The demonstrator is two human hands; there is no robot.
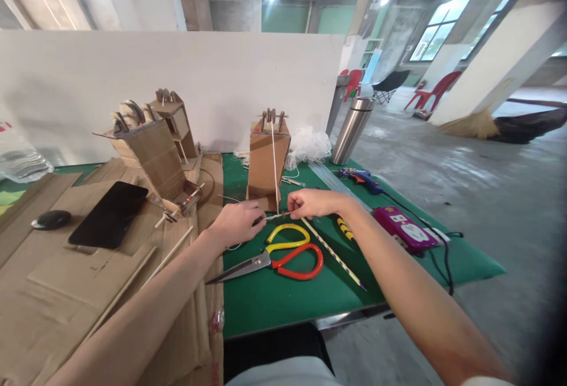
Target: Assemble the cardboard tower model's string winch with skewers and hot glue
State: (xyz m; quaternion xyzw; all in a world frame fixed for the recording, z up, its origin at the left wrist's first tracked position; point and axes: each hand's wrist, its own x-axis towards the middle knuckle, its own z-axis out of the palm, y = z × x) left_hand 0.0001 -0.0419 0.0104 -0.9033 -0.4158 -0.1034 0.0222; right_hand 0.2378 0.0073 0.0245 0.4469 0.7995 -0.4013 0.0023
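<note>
A thin wooden stick (278, 216) runs between my hands, low in front of a brown cardboard tower (262, 164). My left hand (238, 222) is closed on its left end, and the fingertips of my right hand (312, 203) pinch the right end. White string (274, 164) drops from the small wheels (269, 117) on top of the tower to the stick. Just below my hands lie large scissors (266, 258) with one yellow and one red handle. A patterned pencil (334, 255) slants away beneath my right hand.
Two more cardboard models (153, 159) (177, 117) stand on cardboard sheets (66, 280) at left, near a phone (108, 215) and a mouse (51, 219). To the right are a steel flask (352, 132), a glue gun (361, 179), a purple power socket (405, 229) and its black cable.
</note>
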